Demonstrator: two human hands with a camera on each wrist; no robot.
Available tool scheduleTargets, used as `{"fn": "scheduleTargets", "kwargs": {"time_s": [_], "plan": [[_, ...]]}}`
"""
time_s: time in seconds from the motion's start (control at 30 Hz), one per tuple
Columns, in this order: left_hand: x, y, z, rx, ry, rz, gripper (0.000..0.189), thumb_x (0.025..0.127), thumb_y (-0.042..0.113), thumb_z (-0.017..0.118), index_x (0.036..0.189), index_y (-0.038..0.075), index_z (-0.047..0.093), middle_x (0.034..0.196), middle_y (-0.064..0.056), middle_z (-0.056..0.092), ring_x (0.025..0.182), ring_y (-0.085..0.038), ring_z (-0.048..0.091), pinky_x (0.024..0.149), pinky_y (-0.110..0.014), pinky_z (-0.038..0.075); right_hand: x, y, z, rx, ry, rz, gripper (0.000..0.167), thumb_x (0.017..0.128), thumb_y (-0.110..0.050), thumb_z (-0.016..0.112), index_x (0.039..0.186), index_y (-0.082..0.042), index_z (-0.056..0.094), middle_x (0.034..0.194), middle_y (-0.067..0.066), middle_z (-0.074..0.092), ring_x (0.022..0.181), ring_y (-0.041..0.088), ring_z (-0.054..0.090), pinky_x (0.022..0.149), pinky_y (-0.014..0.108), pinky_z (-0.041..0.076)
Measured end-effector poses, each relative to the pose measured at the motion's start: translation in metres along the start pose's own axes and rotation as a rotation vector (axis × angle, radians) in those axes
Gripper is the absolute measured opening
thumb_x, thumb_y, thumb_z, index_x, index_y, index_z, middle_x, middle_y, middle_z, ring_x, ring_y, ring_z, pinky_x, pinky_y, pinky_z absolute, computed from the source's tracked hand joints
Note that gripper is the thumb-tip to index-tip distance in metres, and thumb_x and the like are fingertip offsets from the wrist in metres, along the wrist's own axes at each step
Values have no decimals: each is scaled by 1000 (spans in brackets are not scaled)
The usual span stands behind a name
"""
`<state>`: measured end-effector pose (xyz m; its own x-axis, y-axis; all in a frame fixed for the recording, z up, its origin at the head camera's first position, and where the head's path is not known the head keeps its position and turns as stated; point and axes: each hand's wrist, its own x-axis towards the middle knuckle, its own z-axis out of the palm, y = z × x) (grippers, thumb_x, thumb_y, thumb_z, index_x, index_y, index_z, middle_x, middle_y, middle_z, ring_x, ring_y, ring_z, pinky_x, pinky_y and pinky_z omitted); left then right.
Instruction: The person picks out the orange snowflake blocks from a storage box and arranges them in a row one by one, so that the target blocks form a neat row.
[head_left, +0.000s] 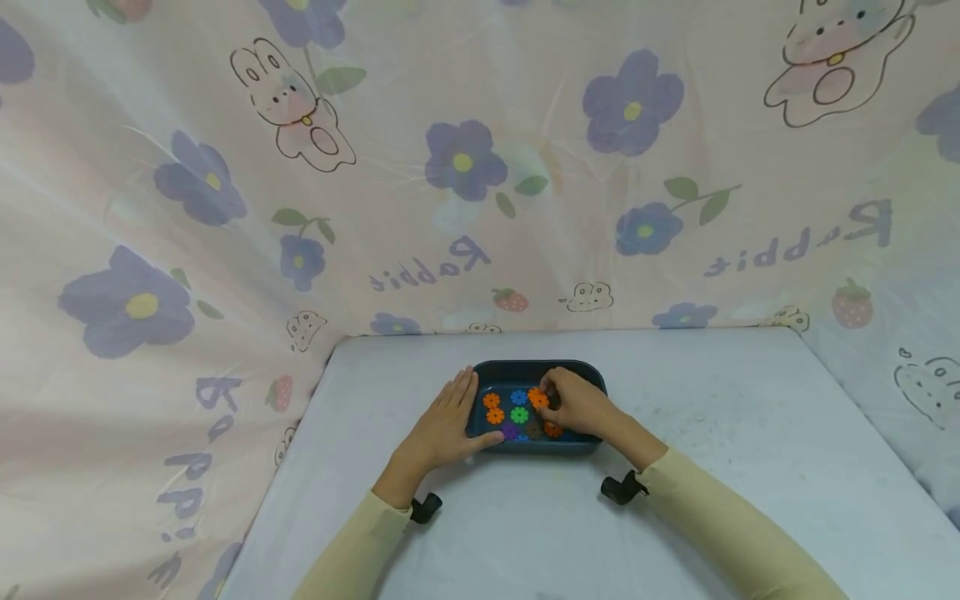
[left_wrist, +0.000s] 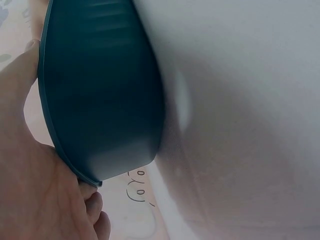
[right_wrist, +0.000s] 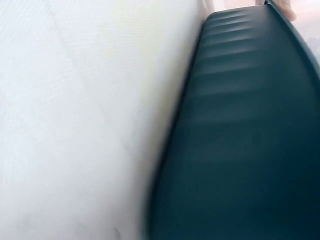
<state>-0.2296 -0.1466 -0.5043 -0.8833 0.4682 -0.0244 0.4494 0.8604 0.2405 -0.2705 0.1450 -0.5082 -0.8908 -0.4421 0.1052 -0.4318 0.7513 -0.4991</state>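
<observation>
A dark teal rectangular tray [head_left: 540, 447] holds several small flower-shaped plastic discs. Flat along its left rim lies my left hand [head_left: 442, 425], fingers straight and thumb over the front edge. The left wrist view shows that hand beside the tray wall [left_wrist: 105, 100], touching the rim. Over the right part of the tray, my right hand [head_left: 581, 404] pinches an orange flower-shaped disc [head_left: 537, 397] between thumb and fingertips. Near it lie a blue disc [head_left: 519, 397] and a green disc [head_left: 519, 415]. The right wrist view has only the tray's outer wall [right_wrist: 240, 130], with the right hand out of sight.
Two orange discs [head_left: 492, 408] lie at the tray's left, and purple and brown ones near its front. A white-covered table [head_left: 720, 400] bears the tray. Behind and at the sides hangs a curtain [head_left: 525, 225] printed with rabbits and flowers.
</observation>
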Motion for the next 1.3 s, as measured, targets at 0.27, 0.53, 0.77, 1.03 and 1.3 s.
{"fn": "scheduleTargets", "kwargs": {"time_s": [0.27,0.53,0.77,1.03,1.3], "plan": [[0,0,0,-15,9,6,118,98,83,49,172,4,3,181,-13,-2,167,-29,1,136,-46,9,-9,-2,-21,61,59,-58,29,94,-15,84,115,-6,68,110,7,69,100,26,67,88,44,59],[0,-2,0,-21,22,11,117,98,81,51,172,4,3,181,-13,-1,167,-28,1,136,-46,9,-21,6,-41,57,96,-45,28,93,-15,84,115,-8,67,106,4,66,84,21,57,73,35,52],[-1,-1,1,-26,18,12,117,98,81,52,172,3,5,181,-14,0,167,-30,2,135,-48,10,-37,16,-56,67,132,-33,30,93,-15,83,118,-6,66,107,5,66,79,17,50,66,31,46],[1,-2,3,-9,11,15,120,96,85,47,172,4,3,181,-13,-3,167,-28,0,136,-46,11,-55,30,-68,72,195,-1,29,93,-14,83,115,-6,66,104,7,65,81,21,50,65,31,42],[0,-2,4,-15,1,-1,121,96,86,47,172,4,1,181,-11,-5,167,-27,-2,136,-47,9,-71,50,-73,42,211,50,30,91,-11,83,115,-6,65,105,7,66,83,20,51,69,32,45]]}}
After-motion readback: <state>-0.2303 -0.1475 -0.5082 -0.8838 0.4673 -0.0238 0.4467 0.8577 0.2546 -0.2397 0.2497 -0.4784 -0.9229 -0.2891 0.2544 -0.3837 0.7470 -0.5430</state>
